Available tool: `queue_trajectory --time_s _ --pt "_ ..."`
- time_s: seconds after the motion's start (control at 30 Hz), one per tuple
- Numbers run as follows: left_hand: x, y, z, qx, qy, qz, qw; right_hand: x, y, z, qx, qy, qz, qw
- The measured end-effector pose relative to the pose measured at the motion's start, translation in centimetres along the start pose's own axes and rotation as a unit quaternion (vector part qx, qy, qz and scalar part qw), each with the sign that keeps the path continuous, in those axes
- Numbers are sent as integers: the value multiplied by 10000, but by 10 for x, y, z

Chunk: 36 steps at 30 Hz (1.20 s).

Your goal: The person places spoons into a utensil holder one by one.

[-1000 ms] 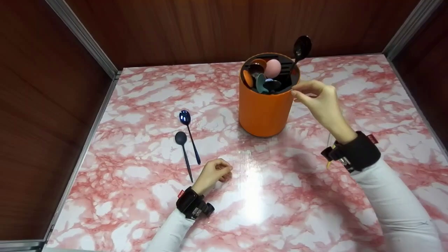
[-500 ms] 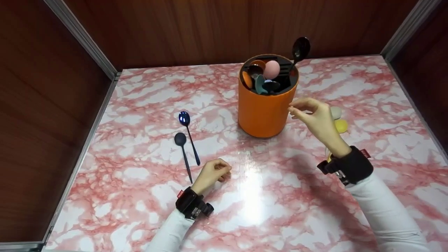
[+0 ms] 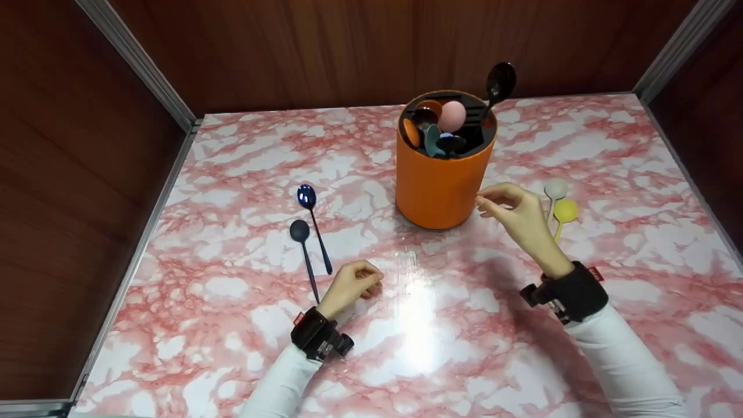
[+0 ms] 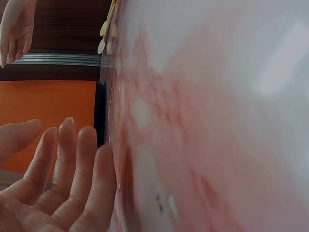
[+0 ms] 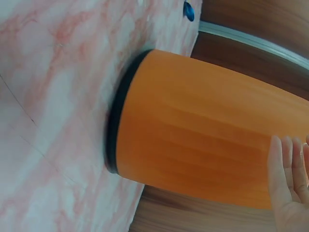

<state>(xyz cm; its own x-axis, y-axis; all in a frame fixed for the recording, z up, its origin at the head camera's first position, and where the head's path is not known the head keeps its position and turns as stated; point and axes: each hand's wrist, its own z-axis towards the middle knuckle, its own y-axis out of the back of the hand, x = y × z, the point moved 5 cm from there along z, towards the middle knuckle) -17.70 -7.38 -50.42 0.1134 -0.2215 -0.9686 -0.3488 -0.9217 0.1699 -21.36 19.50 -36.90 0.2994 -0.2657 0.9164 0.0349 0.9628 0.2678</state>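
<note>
An orange cylindrical utensil holder (image 3: 438, 188) stands upright at the back of the table. Out of its black slotted top rise several spoon heads, among them a pink one (image 3: 452, 116), a teal one (image 3: 433, 141) and a tall black spoon (image 3: 500, 84). My right hand (image 3: 516, 219) is just right of the holder's side, fingers loosely bent and nothing in them. In the right wrist view that hand (image 5: 292, 181) appears in front of the orange wall. Resting low over the table, my left hand (image 3: 351, 285) is relaxed, and the left wrist view shows its fingers (image 4: 87, 159) around nothing.
Left of centre lie a shiny blue spoon (image 3: 306, 197) and a matte dark spoon (image 3: 299, 231), handles toward my left hand. Right of my right hand lie a pale spoon (image 3: 556, 188) and a yellow spoon (image 3: 565, 211). Wood-pattern walls (image 3: 371, 52) enclose the marbled table.
My right hand has come down from the holder's rim and toward me, alongside its wall. The pale and yellow spoons have come into sight behind it. My left hand stays where it was.
</note>
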Motion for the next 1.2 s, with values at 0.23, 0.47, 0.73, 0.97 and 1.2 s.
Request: queue_trajectory --time_s 0.23,0.47,0.73,0.97,1.2 --pt "-4 3 0 44 -19 30 10000 -10 -2 -6 -46 -91 298 9995" --pt "-27 7 -7 0 -56 38 10000 -16 -6 -18 -14 -249 304 9992" --pt "-9 20 9 -415 37 209 9989 -18 -8 -29 70 -32 221 9997" --pt "-5 36 19 -871 243 376 9952 -21 -6 -34 86 -160 289 9994" --pt "-14 54 26 -1250 457 281 9907 -24 -2 -38 137 -314 212 9992"
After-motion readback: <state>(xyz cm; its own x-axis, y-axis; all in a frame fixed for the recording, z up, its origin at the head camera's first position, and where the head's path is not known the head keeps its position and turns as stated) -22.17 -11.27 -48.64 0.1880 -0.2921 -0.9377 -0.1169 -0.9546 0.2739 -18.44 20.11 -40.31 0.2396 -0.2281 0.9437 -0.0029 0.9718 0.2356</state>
